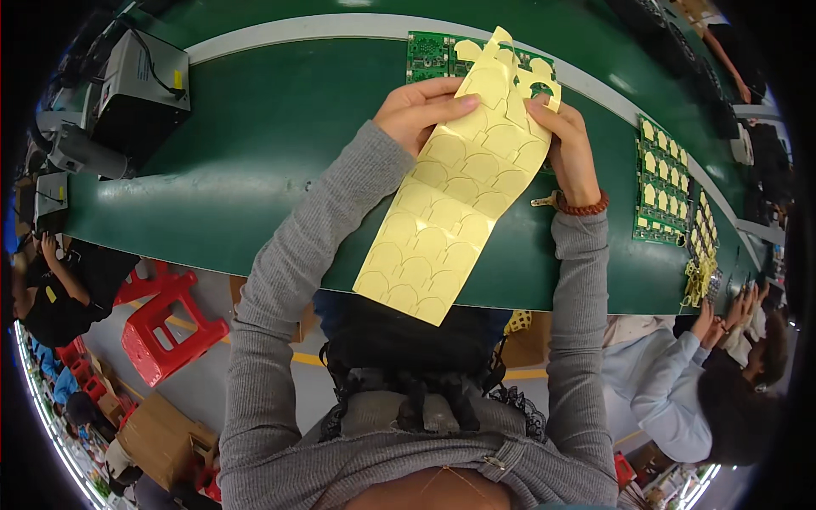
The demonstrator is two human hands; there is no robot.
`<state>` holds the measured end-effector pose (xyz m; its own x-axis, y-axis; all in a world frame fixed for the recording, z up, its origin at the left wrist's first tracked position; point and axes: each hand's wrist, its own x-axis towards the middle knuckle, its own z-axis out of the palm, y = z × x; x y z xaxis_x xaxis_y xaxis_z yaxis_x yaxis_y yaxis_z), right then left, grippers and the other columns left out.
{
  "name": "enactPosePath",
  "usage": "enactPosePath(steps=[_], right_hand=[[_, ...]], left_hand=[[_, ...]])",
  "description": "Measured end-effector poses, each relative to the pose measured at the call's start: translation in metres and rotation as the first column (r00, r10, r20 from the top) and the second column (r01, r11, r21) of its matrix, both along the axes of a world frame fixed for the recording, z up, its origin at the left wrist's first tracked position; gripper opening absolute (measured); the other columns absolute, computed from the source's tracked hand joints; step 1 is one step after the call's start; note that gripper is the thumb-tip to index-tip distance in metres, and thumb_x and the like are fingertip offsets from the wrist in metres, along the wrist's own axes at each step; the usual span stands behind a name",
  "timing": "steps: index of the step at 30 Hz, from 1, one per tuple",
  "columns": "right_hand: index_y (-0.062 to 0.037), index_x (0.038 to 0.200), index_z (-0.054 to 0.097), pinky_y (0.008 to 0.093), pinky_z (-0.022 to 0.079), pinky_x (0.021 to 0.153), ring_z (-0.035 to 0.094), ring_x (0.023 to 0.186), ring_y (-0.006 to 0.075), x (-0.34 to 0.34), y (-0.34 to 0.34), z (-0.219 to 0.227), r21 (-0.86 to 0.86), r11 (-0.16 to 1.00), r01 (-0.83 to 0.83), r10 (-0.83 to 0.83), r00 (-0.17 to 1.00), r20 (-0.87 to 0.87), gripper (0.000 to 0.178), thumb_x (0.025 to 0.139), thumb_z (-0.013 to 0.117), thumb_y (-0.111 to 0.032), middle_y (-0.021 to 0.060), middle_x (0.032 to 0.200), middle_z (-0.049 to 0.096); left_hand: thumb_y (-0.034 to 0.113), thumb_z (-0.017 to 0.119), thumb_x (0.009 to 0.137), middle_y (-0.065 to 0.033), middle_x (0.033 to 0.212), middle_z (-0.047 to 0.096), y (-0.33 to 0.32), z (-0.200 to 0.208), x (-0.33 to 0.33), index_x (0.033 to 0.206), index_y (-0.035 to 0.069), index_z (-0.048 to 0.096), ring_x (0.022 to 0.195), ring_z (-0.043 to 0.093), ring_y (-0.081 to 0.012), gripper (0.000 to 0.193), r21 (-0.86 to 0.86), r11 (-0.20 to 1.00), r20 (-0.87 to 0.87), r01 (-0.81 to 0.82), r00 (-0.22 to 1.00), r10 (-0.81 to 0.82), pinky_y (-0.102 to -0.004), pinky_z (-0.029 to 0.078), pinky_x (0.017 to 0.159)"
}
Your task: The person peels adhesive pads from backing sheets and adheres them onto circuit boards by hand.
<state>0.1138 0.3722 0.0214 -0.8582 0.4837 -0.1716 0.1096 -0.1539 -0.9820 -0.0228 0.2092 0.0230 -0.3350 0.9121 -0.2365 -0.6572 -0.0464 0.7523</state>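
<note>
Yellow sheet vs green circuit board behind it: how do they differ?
The yellow sheet is creased and held in the left hand and right hand; the green circuit board lies on the table. The sheet shows nearly whole; the board is partly hidden. Both bear rounded yellow shapes.

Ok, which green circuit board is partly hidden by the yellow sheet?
The top-centre board, behind the upper end of the yellow sheet. The right-hand boards lie well clear of that sheet.
</note>
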Motion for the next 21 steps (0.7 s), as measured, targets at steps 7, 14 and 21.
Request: enactPosePath(steps=[7, 14, 21], right_hand=[[-0.0023, 0.080, 0.059, 0.0185, 0.037, 0.051, 0.049, 0.057, 0.0041, -0.005, -0.019, 0.007, -0.037, 0.993, 0.109, -0.111, 0.993, -0.040, 0.020, 0.082, 0.058, -0.022, -0.0014, 0.069, 0.057], [-0.0009, 0.086, 0.055, 0.0201, 0.039, 0.057, 0.050, 0.063, 0.0080, -0.009, -0.029, 0.005, 0.584, 0.703, 0.405, -0.334, 0.914, -0.232, 0.019, 0.077, 0.065, -0.014, 0.0003, 0.075, 0.057], [-0.0020, 0.095, 0.050, 0.0230, 0.041, 0.066, 0.052, 0.074, 0.0126, -0.015, -0.076, 0.019, 0.631, 0.630, 0.452, -0.174, 0.874, -0.453, 0.032, 0.070, 0.071, -0.007, 0.0050, 0.085, 0.055]], left_hand=[[0.011, 0.055, 0.085, -0.0118, 0.105, 0.058, -0.001, -0.014, -0.005, 0.114, -0.004, 0.049, 0.095, 0.058, -0.0202, 0.034, 0.094, 0.992, -0.167, 0.084, 0.984, -0.067, -0.0303, 0.046, 0.084], [0.022, 0.062, 0.082, -0.0090, 0.095, 0.062, 0.001, -0.003, 0.000, 0.102, -0.001, 0.059, 0.085, 0.059, -0.0150, 0.031, 0.062, 0.996, -0.071, -0.064, 0.995, 0.068, -0.0252, 0.046, 0.078], [0.027, 0.060, 0.082, -0.0072, 0.090, 0.062, 0.001, -0.005, 0.001, 0.096, 0.001, 0.061, 0.083, 0.058, -0.0134, 0.030, -0.021, 0.992, -0.150, -0.122, 0.982, 0.118, -0.0260, 0.047, 0.075]])
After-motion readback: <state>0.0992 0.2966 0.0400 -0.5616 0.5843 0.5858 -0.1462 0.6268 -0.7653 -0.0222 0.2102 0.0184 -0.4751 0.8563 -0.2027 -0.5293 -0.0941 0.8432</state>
